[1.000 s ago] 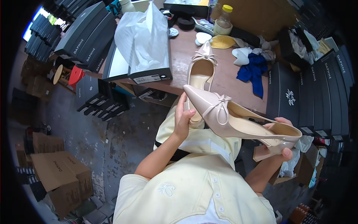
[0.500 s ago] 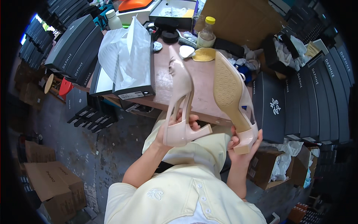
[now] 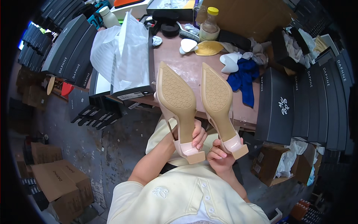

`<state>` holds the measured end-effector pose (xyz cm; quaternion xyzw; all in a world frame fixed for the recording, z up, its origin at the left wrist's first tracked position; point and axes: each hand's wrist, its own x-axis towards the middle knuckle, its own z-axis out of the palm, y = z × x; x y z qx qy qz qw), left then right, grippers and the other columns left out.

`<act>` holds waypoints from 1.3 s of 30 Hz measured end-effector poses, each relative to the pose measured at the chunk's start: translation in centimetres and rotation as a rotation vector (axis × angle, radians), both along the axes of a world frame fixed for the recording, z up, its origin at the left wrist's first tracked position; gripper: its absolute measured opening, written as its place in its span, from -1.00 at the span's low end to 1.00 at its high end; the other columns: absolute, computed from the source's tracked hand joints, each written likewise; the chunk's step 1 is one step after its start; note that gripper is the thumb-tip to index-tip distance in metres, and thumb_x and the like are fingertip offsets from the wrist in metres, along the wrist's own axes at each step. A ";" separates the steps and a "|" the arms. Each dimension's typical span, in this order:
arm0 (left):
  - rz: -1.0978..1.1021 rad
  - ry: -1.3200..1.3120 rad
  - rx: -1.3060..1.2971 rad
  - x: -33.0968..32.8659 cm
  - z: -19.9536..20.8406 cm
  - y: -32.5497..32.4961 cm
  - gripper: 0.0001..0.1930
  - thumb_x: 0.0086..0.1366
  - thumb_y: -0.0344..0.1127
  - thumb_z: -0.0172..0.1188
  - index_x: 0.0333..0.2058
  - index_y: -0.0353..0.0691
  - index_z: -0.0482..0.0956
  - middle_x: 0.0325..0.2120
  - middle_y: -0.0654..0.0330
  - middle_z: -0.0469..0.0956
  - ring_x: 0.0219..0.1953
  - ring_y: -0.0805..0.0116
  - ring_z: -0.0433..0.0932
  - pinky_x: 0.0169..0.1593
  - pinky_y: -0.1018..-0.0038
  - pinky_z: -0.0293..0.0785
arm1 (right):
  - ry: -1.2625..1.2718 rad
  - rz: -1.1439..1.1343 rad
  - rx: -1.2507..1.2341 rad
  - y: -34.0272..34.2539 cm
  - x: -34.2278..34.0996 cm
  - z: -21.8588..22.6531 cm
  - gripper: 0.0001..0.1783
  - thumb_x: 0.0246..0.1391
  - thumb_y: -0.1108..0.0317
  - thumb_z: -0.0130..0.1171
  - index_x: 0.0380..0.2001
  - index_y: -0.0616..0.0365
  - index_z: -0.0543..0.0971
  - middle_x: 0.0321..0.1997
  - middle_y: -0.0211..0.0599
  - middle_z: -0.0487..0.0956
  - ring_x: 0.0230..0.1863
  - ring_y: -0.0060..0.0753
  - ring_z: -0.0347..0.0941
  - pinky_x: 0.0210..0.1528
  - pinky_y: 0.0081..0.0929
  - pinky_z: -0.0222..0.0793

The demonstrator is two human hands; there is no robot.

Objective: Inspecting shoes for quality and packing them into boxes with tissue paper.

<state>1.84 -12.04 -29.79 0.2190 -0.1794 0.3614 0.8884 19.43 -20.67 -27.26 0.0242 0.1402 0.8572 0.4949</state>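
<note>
Two pale pink heeled shoes with pointed toes are held side by side, tan soles facing me and toes pointing away. My left hand (image 3: 199, 135) is closed around the shank and heel part of the left shoe (image 3: 177, 95). The right shoe (image 3: 217, 89) is gripped near its block heel by my right hand (image 3: 220, 155), fingers bent against the heel cup. Both shoes are lifted above the near edge of the table (image 3: 164, 56). The uppers are mostly hidden behind the soles.
An open shoe box (image 3: 135, 95) with white tissue paper (image 3: 125, 56) stands at the table's left. A blue cloth (image 3: 244, 80), a yellow-capped bottle (image 3: 210, 24) and a yellow pad (image 3: 209, 48) lie farther back. Dark shoe boxes (image 3: 274, 108) line the right; cartons (image 3: 61, 183) sit on the floor.
The left shoe has turned from its side to show its sole. The right shoe has moved left beside it, and both hands are closer together. The blue cloth is now more exposed.
</note>
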 end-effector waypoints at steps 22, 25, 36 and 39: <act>-0.136 -0.087 0.000 2.3 0.6 -0.1 -0.63 0.28 -0.04 0.01 -0.48 -0.28 0.43 -0.62 0.04 0.47 -0.43 0.13 0.47 -0.25 0.37 0.46 | 0.008 -0.037 0.092 -0.1 0.6 0.2 -0.01 -0.13 -0.45 -0.10 0.09 0.24 0.30 -0.09 -0.03 0.44 -0.54 -0.52 0.27 -0.44 -0.57 0.16; -0.073 -0.009 -0.066 2.3 0.3 -0.3 -0.64 0.27 -0.06 0.02 -0.48 -0.28 0.42 -0.62 0.03 0.47 -0.43 0.12 0.47 -0.25 0.37 0.46 | -0.075 -0.039 0.063 -0.2 0.6 0.2 -0.01 -0.13 -0.46 -0.12 0.10 0.23 0.30 -0.04 -0.05 0.44 -0.54 -0.51 0.25 -0.46 -0.56 0.13; 0.456 0.984 -0.380 -2.5 5.0 -2.3 -0.50 0.18 -0.32 0.03 0.07 -0.43 0.21 -0.18 -0.09 0.50 -0.14 0.20 0.53 -0.06 0.38 0.47 | -0.641 -0.293 0.023 0.7 3.3 1.6 -0.11 -0.07 -0.30 0.05 0.18 0.11 0.23 0.11 0.06 0.36 0.04 -0.10 0.43 -0.02 -0.29 0.47; 0.693 1.152 -0.351 -2.3 4.0 -2.9 -0.49 0.14 -0.33 0.03 0.07 -0.41 0.21 -0.14 -0.04 0.48 -0.07 0.17 0.50 0.02 0.31 0.42 | -0.962 -0.384 0.119 0.9 3.9 2.1 -0.18 -0.04 -0.06 0.14 0.18 0.21 0.17 0.10 0.11 0.34 0.08 -0.01 0.38 0.12 -0.14 0.31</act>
